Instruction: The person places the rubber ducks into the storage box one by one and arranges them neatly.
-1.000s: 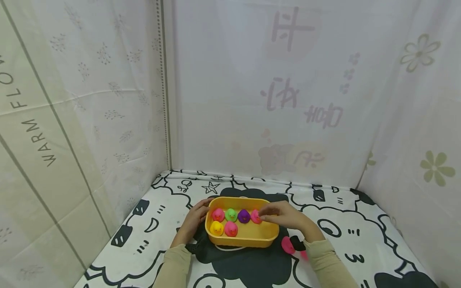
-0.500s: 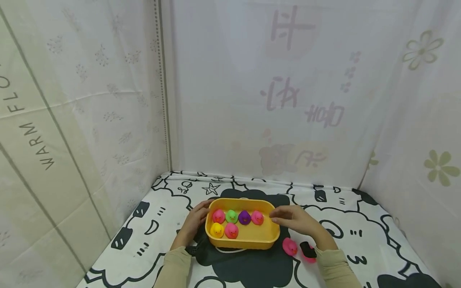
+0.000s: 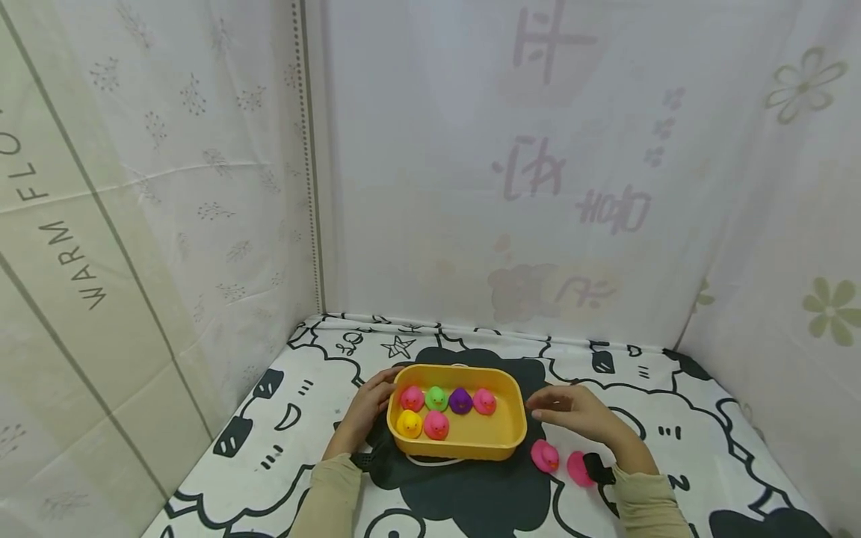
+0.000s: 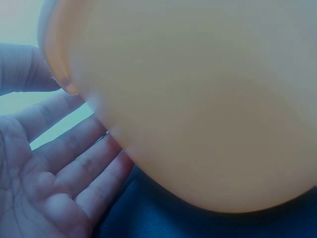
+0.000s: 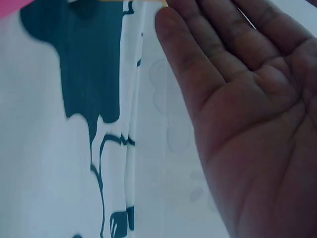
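Note:
A yellow plastic tray (image 3: 457, 450) holds several small toy ducks. Its back row has a pink duck (image 3: 412, 399), a green duck (image 3: 436, 398), a purple duck (image 3: 460, 401) and another pink duck (image 3: 484, 402); in front sit a yellow duck (image 3: 409, 424) and a third pink duck (image 3: 436, 426). At the tray's left end my left hand (image 3: 368, 406) rests against the wall, its fingers (image 4: 74, 144) fairly straight and thumb near the rim. Just off the right end, my right hand (image 3: 584, 412) holds nothing; its palm shows in the right wrist view.
On the cloth (image 3: 296, 448) right of the tray lie a pink duck (image 3: 545, 456) and a second one (image 3: 580, 469), partly covered by the black wrist device (image 3: 599, 469). Pale curtains (image 3: 444, 187) enclose the back and sides.
My right hand has moved away from the pink duck at the back row's right end and out past the tray's right edge. The left hand stays at the tray.

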Tool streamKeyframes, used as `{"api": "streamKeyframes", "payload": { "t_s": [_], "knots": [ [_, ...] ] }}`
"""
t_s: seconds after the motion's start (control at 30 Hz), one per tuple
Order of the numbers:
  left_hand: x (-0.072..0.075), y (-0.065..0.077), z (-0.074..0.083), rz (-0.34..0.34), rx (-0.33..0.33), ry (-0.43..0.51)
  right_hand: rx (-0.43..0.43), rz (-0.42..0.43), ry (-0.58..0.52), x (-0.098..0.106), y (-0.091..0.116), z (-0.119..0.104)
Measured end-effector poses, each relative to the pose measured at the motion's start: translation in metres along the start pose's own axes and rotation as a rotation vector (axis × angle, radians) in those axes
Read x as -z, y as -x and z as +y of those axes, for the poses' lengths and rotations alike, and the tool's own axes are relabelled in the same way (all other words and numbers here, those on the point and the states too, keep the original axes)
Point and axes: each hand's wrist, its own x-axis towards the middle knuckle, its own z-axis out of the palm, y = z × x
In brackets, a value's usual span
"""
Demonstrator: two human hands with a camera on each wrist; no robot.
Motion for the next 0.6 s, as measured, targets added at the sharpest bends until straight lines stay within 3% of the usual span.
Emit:
{"api": "streamKeyframes", "payload": {
  "t_s": [0.23,0.43,0.6],
  "knots": [
    [0.001,-0.001,0.0,-0.003,0.011,-0.006,0.015,-0.16,-0.186,0.003,0.016,0.015],
    [0.002,0.0,0.0,0.018,0.012,-0.024,0.004,-0.304,-0.361,-0.002,0.018,0.026],
    [0.001,-0.001,0.003,0.0,0.01,-0.015,-0.011,-0.372,-0.342,-0.002,0.017,0.027]
  ]
}}
